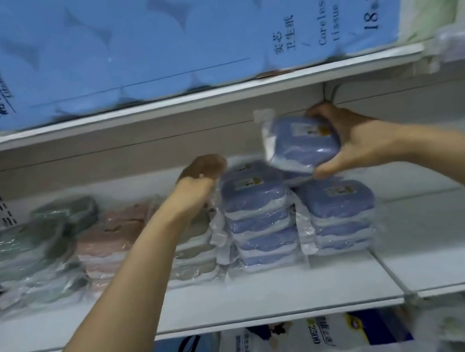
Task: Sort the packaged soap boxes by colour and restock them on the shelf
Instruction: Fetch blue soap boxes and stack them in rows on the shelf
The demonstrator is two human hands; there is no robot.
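Observation:
My right hand (350,139) grips a blue soap box in clear wrap (300,143), tilted in the air above two stacks of blue boxes (256,202) (338,204) on the white shelf (274,294). My left hand (198,178) reaches in with curled fingers just left of the taller blue stack, over a beige stack (191,252). Whether it holds anything is hidden. Further left stand a pink stack (112,234) and green stacks (23,248).
A large blue pack of toilet paper (172,33) fills the shelf above, its board low over the raised box. Tissue packs (313,345) sit on the shelf below. Bare shelf board lies right of the blue stacks and in front of all stacks.

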